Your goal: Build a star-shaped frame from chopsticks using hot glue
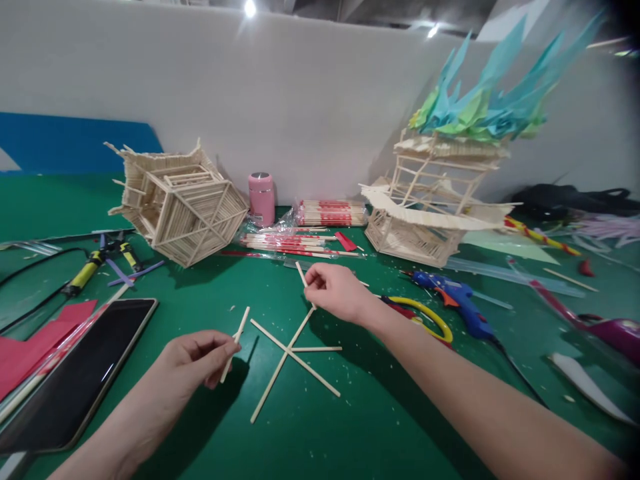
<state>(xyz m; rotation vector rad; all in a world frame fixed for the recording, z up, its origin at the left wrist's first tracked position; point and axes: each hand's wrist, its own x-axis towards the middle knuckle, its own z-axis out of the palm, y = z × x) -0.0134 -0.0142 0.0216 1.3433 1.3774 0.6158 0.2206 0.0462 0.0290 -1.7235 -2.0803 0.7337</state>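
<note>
Between finger and thumb, my left hand (197,363) pinches a short wooden stick (243,324), held tilted above the table. My right hand (335,290), farther forward, is closed on another pale wooden stick (301,273) whose upper end shows past the fingers; its lower part is partly hidden. Between and below the hands lies a star-like figure of crossed sticks (277,377) on the green table (210,433). One long stick runs diagonally up to just beneath my right hand, a second crosses it, and a shorter one points right from the crossing.
Stick-built models stand at left (195,213) and right (415,227), the right one topped with blue-green paper. A blue glue gun (457,300) and yellow-handled scissors (440,320) lie right. Behind are a pink bottle (261,200) and chopstick packs (333,213); a phone (85,373) and pliers (85,272) lie left.
</note>
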